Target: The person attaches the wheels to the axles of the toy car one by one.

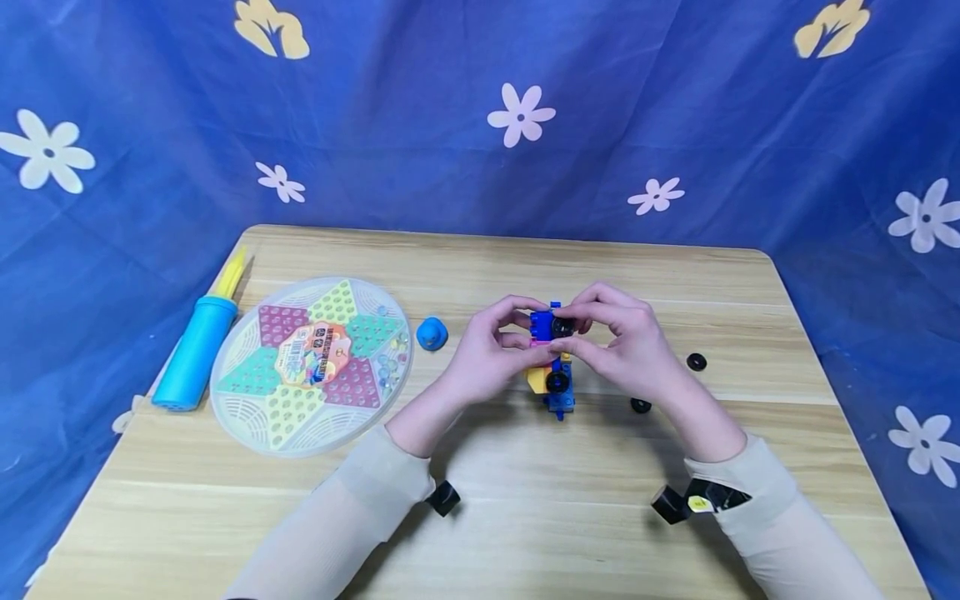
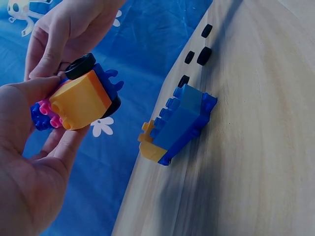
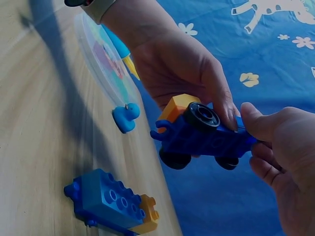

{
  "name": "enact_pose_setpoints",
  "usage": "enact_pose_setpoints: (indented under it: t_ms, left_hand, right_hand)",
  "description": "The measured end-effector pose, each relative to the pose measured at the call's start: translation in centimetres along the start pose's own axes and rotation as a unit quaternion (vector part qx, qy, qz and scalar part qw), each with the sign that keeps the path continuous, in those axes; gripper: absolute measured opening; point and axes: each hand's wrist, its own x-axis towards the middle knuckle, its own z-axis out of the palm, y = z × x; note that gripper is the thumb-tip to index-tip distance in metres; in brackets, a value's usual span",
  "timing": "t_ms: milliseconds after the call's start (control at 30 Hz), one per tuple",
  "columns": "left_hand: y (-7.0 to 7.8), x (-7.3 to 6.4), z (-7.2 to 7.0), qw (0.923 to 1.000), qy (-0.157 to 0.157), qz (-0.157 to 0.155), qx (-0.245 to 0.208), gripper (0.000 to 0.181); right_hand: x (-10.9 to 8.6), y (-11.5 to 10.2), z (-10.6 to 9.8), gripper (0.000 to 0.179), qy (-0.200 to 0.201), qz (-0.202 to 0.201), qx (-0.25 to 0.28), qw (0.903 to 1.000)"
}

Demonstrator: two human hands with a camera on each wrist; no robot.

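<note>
Both hands hold a building-block toy car above the table. It has a dark blue base, black wheels, a yellow-orange block and pink and blue blocks. My left hand grips the car from the side, thumb and fingers around its blocks. At the far end of the base, my right hand pinches near a black wheel; its fingertips partly hide that end. Below them on the table stands a second block toy, with a light blue brick, a blue base and a yellow piece; no wheels show on it.
Several loose black wheels lie on the table to the right. Left of the hands are a small blue duck, a round star-patterned game board with marbles, and a blue pump with a yellow nozzle. A blue flowered cloth hangs behind.
</note>
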Motion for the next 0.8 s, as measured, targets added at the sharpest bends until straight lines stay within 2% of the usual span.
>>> enact_pose_setpoints:
  t_ms: [333,567,800]
  left_hand:
    - [-0.41,0.07,0.26,0.9997,0.006,0.017,0.019,0.048]
    - [-0.69,0.05,0.39,0.9991,0.015,0.012,0.037,0.049]
    - [-0.66,0.14,0.61,0.9992,0.014,0.015,0.035,0.048]
  right_hand:
    - [-0.18,0.40,0.38,0.029,0.009,0.026,-0.005,0.9996]
    - [-0.34,0.50,0.37,0.029,-0.005,0.065,0.025,0.9976]
    - [0.05,0.03,0.20,0.031,-0.002,0.117,0.014,0.9930]
